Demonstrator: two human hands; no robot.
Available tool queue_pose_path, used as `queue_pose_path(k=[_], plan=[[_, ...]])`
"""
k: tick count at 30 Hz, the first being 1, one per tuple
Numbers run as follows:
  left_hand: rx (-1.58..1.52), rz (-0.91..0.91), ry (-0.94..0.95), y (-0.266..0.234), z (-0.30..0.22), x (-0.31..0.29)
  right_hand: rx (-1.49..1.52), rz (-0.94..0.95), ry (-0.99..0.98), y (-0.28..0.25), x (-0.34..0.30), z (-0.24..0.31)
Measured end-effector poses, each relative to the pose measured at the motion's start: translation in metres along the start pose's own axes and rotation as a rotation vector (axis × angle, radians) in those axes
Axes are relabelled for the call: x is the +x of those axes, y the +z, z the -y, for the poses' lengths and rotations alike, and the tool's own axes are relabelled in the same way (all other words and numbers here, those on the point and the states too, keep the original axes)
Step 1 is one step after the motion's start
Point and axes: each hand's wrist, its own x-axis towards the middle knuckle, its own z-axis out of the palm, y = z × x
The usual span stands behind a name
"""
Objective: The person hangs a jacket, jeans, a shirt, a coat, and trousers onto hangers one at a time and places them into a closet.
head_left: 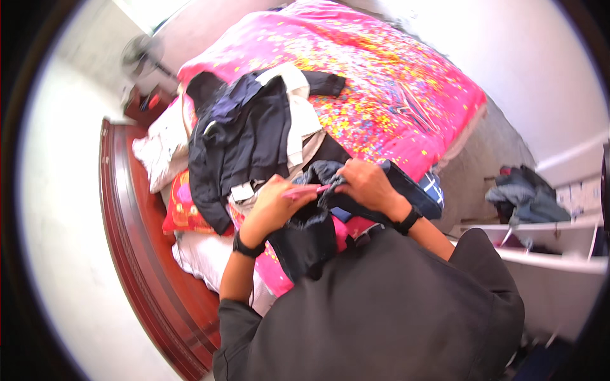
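Dark blue-black jeans (306,246) hang bunched in front of me at the bed's near side. My right hand (370,186) is closed, pinching their gathered upper edge. In my closed left hand (272,206) is a slim pink piece, apparently part of a hanger (301,190); its tip reaches the gathered denim beside my right fingers. The rest of the pink piece is hidden by my hand and the cloth. Just beyond my left hand lies a black hooded jacket (251,136), spread on the bed next to a cream garment (302,120).
A pink flowered cover (381,70) spreads over the bed. Thin hangers (410,111) lie on it. The red-brown headboard (136,247) and pillows (162,146) are to the left. To the right stands a white shelf unit (546,254), with clothes (527,197) piled beyond.
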Motion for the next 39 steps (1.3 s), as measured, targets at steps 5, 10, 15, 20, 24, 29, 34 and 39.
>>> queue_pose_path(k=[5, 10, 15, 20, 24, 29, 34, 39], plan=[[-0.126, 0.090, 0.295, -0.002, -0.041, -0.033, -0.080, -0.258, 0.288, 0.004, -0.080, 0.076], [-0.145, 0.028, 0.318, -0.002, -0.080, -0.058, -0.183, -0.725, 0.809, -0.044, -0.179, 0.156], [-0.113, 0.070, 0.556, 0.034, -0.108, -0.046, -0.222, -0.956, 1.005, -0.099, -0.265, 0.224], [-0.232, 0.146, 1.045, 0.061, -0.224, -0.011, -0.121, -1.048, 1.182, -0.101, -0.367, 0.293], [-0.299, 0.372, 1.263, 0.099, -0.302, -0.005, -0.067, -1.182, 1.408, -0.065, -0.421, 0.363], [-0.283, 1.004, 1.289, 0.153, -0.423, -0.055, 0.285, -1.444, 1.712, -0.025, -0.459, 0.479], [-0.033, 1.591, 1.326, 0.243, -0.481, -0.090, -0.261, -1.647, 1.774, 0.025, -0.460, 0.564], [-0.461, 1.944, 1.423, 0.255, -0.497, -0.190, -1.012, -1.376, 2.163, 0.001, -0.514, 0.637]])
